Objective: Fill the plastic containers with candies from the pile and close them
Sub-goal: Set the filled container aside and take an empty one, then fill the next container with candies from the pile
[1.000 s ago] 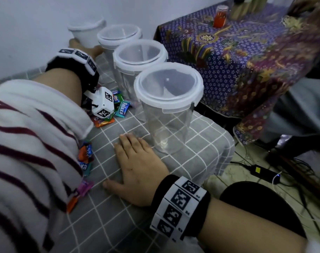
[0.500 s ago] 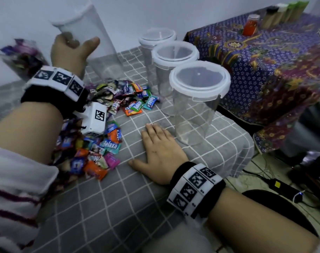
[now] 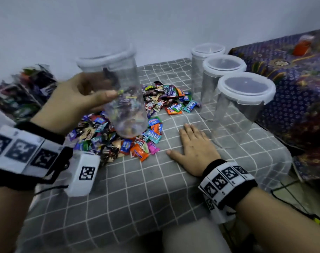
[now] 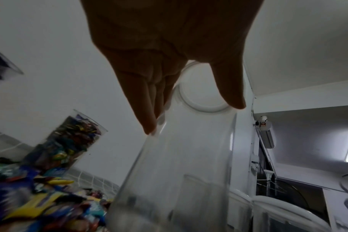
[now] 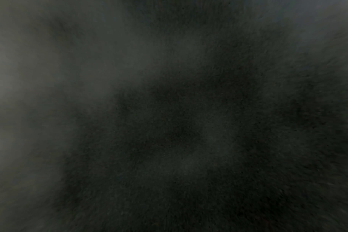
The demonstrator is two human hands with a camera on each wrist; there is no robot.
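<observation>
My left hand (image 3: 82, 95) grips a clear, empty, lidded plastic container (image 3: 119, 92) and holds it tilted in the air above the candy pile (image 3: 130, 125). In the left wrist view the fingers (image 4: 145, 109) and thumb wrap that container (image 4: 181, 164) near its white lid. Three more clear lidded containers (image 3: 239, 106) stand in a row at the right of the grey checked tablecloth (image 3: 137, 189). My right hand (image 3: 193, 148) lies flat, palm down, on the cloth between the pile and the nearest container. The right wrist view is dark.
At the far left stands a container filled with candies (image 3: 26, 92), also in the left wrist view as a filled container (image 4: 69, 141). A second table with a purple patterned cloth (image 3: 292, 84) adjoins on the right, with an orange-filled jar (image 3: 303, 45) on it. A white wall runs behind.
My left hand has lifted the empty container from the back row and carried it forward, over the candy pile. The right hand stayed flat on the cloth. The head view swung left.
</observation>
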